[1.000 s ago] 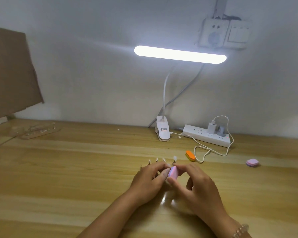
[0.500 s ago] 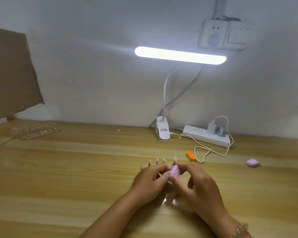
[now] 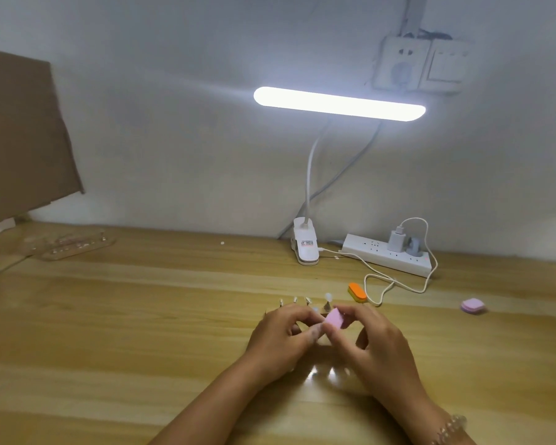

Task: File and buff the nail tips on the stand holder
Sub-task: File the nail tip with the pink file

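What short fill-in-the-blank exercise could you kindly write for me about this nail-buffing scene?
1. While the left hand grips the stand holder, the right hand pinches a ____ buffer block.
2. Beside the white cable lies an ____ file.
3. The lamp over the table is switched ____.
4. A charger is plugged into the white ____.

Missing words: pink; orange; on; power strip.
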`<state>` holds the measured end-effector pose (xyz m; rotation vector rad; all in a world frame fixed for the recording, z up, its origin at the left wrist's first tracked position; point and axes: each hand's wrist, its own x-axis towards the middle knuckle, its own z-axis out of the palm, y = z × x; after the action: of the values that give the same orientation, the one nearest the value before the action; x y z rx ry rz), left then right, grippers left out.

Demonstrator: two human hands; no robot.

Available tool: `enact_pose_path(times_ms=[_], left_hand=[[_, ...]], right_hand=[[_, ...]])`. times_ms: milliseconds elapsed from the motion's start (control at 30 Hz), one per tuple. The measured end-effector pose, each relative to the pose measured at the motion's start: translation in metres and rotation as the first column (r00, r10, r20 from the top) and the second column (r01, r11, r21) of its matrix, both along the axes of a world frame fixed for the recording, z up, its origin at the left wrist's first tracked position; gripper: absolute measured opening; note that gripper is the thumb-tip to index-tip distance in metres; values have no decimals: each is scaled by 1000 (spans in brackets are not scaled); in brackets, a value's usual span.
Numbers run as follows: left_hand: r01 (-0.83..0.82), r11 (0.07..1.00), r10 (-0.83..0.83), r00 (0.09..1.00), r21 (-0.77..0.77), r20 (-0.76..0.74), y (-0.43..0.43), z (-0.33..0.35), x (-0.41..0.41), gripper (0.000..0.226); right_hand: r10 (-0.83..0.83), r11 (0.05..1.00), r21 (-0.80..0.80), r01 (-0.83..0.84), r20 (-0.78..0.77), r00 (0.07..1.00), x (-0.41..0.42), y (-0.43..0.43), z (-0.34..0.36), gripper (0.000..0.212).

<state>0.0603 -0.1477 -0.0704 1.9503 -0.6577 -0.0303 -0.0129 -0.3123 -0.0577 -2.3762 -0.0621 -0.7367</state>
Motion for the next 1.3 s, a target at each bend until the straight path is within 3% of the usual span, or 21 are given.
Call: enact_pose_path(times_ms=[100,200,333,500,667,800,900,1033,1167,1300], left_hand=[[2,1000,-2,1000,-22,-19,-1,2,-1,16],[-7,1000,7,1000,9,9,-1,1,-1,15],[-25,1000,25,1000,-14,-13,0,2,1,12],[-1,1000,1,1000,-31,7,-1,3,0,10],[27,1000,-27,1000,4,-12,-1,4,-1,29],[57,998,-58,998,37,11,0,3,-2,21],[46,999,-46,999,14,-6,0,6,-3,27],[51,999,-51,999,2,8,0,7,-4,23],[47,999,-47,999,15,10,1,7,-3,26],[54,998,-54,998,41,17,0,7,-4,23]], right_hand=[[84,996,-7,-84,-15,996,-2,6,2,33],[-8,998,65,9,-4,1000,3,-1,2,24],[83,997,-10,-83,-12,997,-3,8,0,31],[-57,972,227,58,-11,998,7,-11,-1,22],[103,991,93,-99,-32,994,-1,6,0,32],[-24,996,83,23,5,1000,3,-2,1,35],[34,999,-23,-34,7,999,-3,5,-2,33],[-16,997,81,14,14,1000,3,-1,-1,33],[48,998,-37,-47,18,999,-3,6,-1,34],[-38,995,90,37,6,999,4,-4,-1,27]])
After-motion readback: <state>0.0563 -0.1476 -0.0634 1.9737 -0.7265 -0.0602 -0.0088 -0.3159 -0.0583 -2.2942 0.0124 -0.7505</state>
